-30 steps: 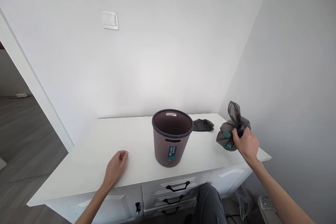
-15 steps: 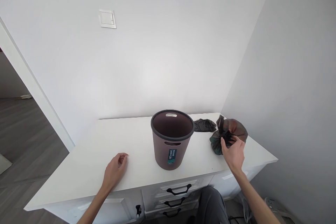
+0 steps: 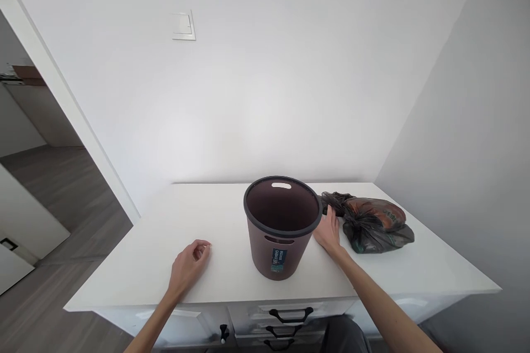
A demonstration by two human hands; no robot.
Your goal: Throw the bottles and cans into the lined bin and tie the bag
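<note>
A dark mauve garbage bin (image 3: pixel 265 253) with a black rim and a blue label stands upright, its mouth up. Just right of it, my right hand (image 3: pixel 328 231) reaches to a crumpled black plastic bag (image 3: pixel 338 198), fingertips against it. Those fingers look stretched out; the bin's side hides part of the hand. Beside this bag lies a knotted, filled black plastic bag (image 3: pixel 379 226) with something reddish showing through. My left hand (image 3: pixel 188 267) rests on the white tabletop left of the bin, fingers curled in and nothing visible in them.
The white cabinet top (image 3: pixel 136 265) bears everything, with drawers and black handles (image 3: pixel 291 315) below its front edge. A wall with a light switch (image 3: pixel 183 26) rises behind. A doorway opens at the left, showing grey floor (image 3: pixel 78 198).
My right hand has let go of the knotted bag and moved left to the crumpled bag. The knotted bag now lies tipped over. My left hand stays put, while the view has shifted.
</note>
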